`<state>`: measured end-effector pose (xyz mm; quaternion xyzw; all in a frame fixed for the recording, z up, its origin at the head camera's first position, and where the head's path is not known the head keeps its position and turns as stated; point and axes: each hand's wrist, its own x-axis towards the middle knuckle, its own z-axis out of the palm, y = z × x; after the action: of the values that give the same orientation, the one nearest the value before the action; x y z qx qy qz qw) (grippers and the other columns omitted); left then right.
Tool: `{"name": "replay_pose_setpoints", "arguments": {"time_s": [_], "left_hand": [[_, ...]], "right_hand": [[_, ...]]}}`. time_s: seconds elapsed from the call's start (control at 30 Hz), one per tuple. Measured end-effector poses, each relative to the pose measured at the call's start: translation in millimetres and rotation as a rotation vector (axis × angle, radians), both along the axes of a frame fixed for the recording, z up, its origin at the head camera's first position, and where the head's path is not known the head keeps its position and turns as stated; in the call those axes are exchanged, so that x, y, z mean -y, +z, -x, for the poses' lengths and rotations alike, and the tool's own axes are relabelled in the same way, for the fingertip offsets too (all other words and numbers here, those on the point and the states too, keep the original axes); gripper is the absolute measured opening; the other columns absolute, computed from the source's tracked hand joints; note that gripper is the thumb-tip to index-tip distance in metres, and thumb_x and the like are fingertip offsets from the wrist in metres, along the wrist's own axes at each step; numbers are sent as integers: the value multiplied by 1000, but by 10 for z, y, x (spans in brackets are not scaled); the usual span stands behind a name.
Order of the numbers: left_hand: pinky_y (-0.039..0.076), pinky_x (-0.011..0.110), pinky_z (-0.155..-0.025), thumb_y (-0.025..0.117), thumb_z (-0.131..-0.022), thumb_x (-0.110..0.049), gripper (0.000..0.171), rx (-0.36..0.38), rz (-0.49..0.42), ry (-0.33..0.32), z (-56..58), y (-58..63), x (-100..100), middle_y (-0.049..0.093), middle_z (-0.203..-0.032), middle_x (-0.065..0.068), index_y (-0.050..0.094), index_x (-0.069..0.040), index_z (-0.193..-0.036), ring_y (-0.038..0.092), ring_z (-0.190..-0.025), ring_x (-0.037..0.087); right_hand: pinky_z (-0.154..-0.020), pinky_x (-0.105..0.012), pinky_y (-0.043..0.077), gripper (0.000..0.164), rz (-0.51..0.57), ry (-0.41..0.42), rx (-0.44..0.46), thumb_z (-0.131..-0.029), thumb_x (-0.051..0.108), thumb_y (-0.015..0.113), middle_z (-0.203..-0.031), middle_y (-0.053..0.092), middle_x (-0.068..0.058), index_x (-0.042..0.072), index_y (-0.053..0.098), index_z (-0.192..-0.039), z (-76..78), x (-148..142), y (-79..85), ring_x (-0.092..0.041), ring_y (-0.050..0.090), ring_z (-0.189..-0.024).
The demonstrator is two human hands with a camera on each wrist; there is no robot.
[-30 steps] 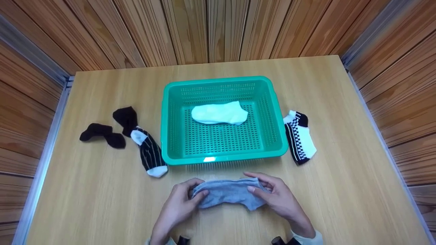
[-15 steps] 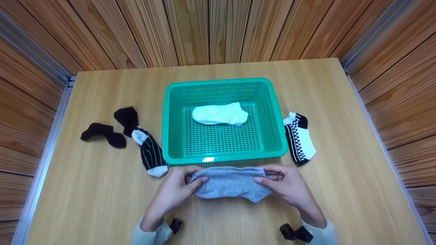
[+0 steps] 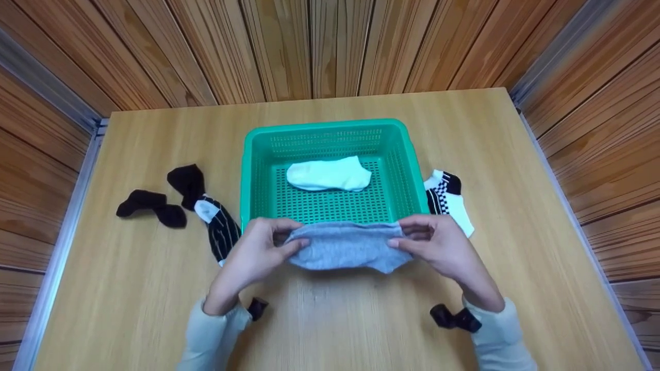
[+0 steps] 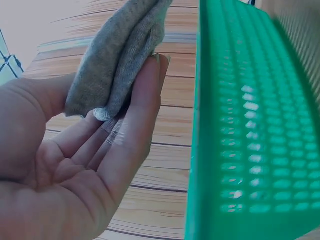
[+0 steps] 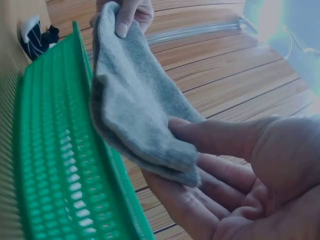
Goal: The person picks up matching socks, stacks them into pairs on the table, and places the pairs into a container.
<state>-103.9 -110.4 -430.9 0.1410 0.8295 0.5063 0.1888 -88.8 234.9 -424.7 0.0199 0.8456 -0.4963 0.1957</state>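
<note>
A grey sock (image 3: 350, 246) is stretched sideways between the two hands, in front of the green basket (image 3: 246, 170) and overlapping its near rim in the head view. My left hand (image 3: 260, 252) pinches one end between thumb and fingers; my right hand (image 3: 438, 242) pinches the other end. In the right wrist view the grey sock (image 5: 135, 95) appears as layers lying together, the right thumb on top and fingers beneath. The left wrist view has the sock's end (image 4: 107, 65) between thumb and fingers. Inside the basket lies a white sock (image 3: 329, 173).
Left of the basket lie a black sock (image 3: 149, 206), another black sock (image 3: 186, 184) and a black striped sock with white ends (image 3: 223, 234), partly behind the left hand. At the right is a black-and-white checked sock (image 3: 448, 198). Wooden panels (image 3: 335, 46) surround the table (image 3: 330, 330).
Both hands have carried the grey sock forward and up from the table's near part to the basket's near rim. The sock is spread a little wider. The other socks have stayed put.
</note>
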Motion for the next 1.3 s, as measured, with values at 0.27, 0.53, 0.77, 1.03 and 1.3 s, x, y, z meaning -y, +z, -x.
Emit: {"name": "replay_pose_setpoints", "arguments": {"time_s": [0.27,0.53,0.77,1.03,1.3], "left_hand": [[59,23,-80,74,-99,-16,18,-36,-9,-37,350,161,33,79,-102,3,78,-13,-116,73,-90,13],[58,22,-71,68,-103,-18,25,84,-53,-74,867,154,66,76,-106,12,73,-8,-125,69,-85,16],[65,33,-80,65,-105,-15,27,237,41,-100,1250,82,65,72,-111,15,70,-3,-129,75,-90,18],[66,38,-79,67,-102,-7,13,234,325,-265,1507,61,-76,74,-107,19,77,1,-106,78,-86,23],[65,41,-86,68,-100,-7,22,362,551,-297,1681,-65,-234,71,-122,20,72,1,-121,78,-81,19]], "right_hand": [[-81,-22,61,37,-67,96,-69,-90,26,84,-112,77,-11,9,75,-122,412,11,164,-19,75,-98],[-83,-28,59,37,-3,160,40,-94,36,80,-104,76,-3,13,74,-122,950,-5,225,-18,69,-94],[-73,-25,58,37,95,222,166,-97,26,78,-87,75,4,7,68,-127,1399,44,46,-11,65,-78],[-74,-32,62,34,-97,355,227,-96,16,78,-83,72,1,6,65,-127,1723,143,-168,-12,64,-74],[-79,-41,66,28,-227,494,283,-98,14,75,-84,64,-2,7,65,-123,1841,346,-219,-14,60,-71]]}}
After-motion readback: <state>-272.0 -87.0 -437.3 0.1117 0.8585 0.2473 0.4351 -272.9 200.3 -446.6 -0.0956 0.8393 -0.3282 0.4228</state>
